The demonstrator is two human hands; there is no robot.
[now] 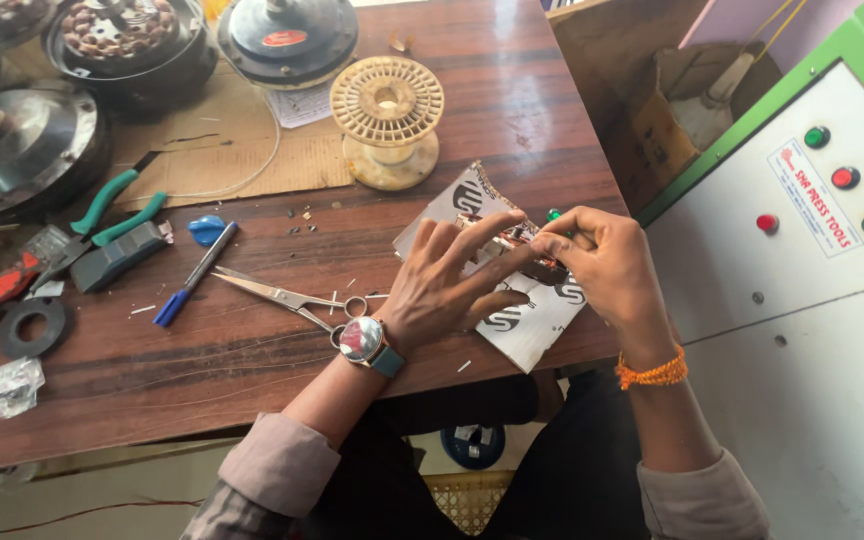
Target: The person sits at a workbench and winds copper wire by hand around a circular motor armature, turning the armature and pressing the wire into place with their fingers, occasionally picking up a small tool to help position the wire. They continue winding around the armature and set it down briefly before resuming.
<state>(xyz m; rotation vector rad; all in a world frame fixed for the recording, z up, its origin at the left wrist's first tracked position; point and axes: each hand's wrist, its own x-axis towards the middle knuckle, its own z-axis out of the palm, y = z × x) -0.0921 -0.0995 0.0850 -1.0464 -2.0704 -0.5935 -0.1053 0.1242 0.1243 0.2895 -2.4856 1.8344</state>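
Head view: both hands, left hand [447, 285] and right hand [597, 258], pinching small copper-wound part [522, 240] over printed card [537, 320].

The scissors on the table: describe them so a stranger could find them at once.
Start at the brown wooden table and find the left hand with its wristwatch. The scissors lie just left of that wrist, blades pointing left towards a blue pen. They are bare metal, unlike the green-handled pliers farther left.
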